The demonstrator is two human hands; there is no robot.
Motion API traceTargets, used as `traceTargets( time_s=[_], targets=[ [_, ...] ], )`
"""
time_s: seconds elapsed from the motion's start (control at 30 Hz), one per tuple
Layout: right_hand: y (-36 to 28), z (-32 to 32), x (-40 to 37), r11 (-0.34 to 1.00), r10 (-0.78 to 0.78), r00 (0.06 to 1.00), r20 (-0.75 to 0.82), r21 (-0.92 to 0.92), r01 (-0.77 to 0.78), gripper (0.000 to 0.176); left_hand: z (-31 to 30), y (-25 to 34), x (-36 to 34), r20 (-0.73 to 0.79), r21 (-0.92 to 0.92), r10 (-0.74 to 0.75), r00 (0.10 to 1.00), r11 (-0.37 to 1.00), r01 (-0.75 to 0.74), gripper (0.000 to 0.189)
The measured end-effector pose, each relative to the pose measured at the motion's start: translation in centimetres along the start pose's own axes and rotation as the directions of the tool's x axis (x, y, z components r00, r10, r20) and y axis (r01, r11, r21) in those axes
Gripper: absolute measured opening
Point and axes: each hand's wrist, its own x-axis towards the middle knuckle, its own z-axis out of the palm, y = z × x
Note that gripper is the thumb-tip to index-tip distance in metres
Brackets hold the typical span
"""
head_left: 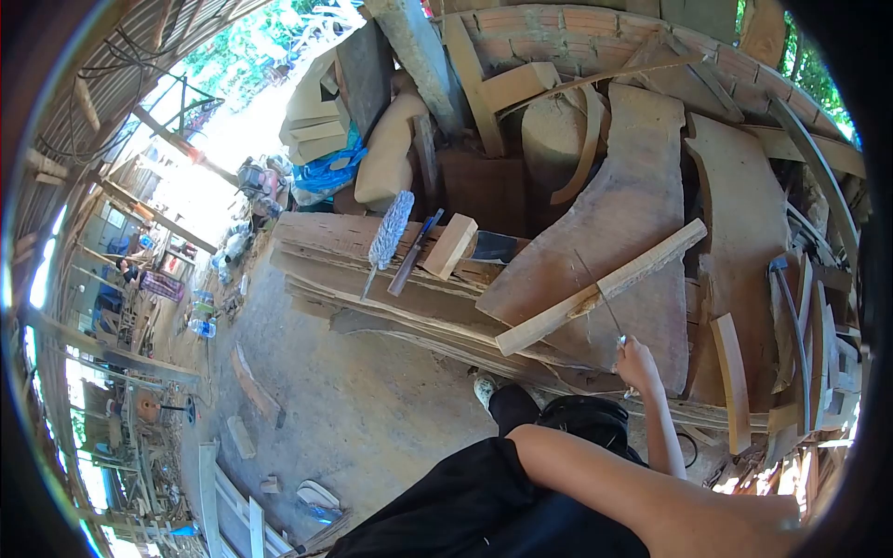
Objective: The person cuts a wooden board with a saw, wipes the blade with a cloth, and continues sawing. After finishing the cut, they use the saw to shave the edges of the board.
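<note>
My right hand (638, 365) is closed around the pale handle of a handsaw, whose thin blade (609, 312) shows nearly edge-on. The blade crosses a long, rough-edged wooden bar (549, 325) about midway along it. This bar lies slanted over a broad reddish-brown wooden slab (642, 195) on top of stacked planks. My left hand is out of view. Left of the slab, a short wooden block (450, 246), a dark narrow tool (415, 253) and a fluffy blue-grey duster (390, 231) rest on the plank stack (316, 244).
A second large slab (744, 214) and several curved wooden strips (731, 381) stand at the right. Behind the stack runs a curved brick wall (595, 33). Wood scraps (254, 383) lie on the dirt floor (326, 409). A person (130, 270) is far off at the left.
</note>
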Motion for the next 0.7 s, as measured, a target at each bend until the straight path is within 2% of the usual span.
traceTargets(
  time_s=[0.3,0.43,0.5,0.53,0.6,0.63,0.7],
  targets=[
    [0.4,0.5,0.0,1.000,0.007,1.000,-0.001,-0.002,-0.007,0.022,-0.9,-0.6,0.4,0.000,0.012,0.041,0.999,0.999,-0.041,0.031],
    [0.7,0.4,0.1,1.000,-0.011,1.000,0.003,-0.004,0.011,0.021,-1.7,-0.3,1.2,0.030,0.063,0.109,0.994,0.992,-0.111,0.032],
    [0.9,0.7,0.2,1.000,-0.002,1.000,0.005,-0.004,0.002,0.022,-2.6,0.0,1.8,0.055,0.150,0.206,0.977,0.966,-0.212,0.033],
    [1.0,0.8,0.2,1.000,0.004,1.000,0.008,-0.006,-0.004,0.022,-3.3,0.0,2.3,0.060,0.214,0.314,0.947,0.923,-0.320,0.033],
    [1.0,0.9,0.2,1.000,0.013,1.000,0.016,-0.009,-0.013,0.022,-4.4,-0.1,2.6,-0.003,0.414,0.561,0.828,0.755,-0.509,0.027],
    [0.9,0.9,0.2,1.000,0.017,1.000,0.021,-0.014,-0.017,0.022,-4.9,0.3,2.5,0.011,0.507,0.618,0.786,0.674,-0.538,0.026],
    [0.0,0.4,0.0,1.000,0.024,1.000,0.010,-0.017,-0.024,0.022,-4.3,0.7,2.4,-0.012,0.620,0.617,0.787,0.622,-0.479,0.025]
  ],
)
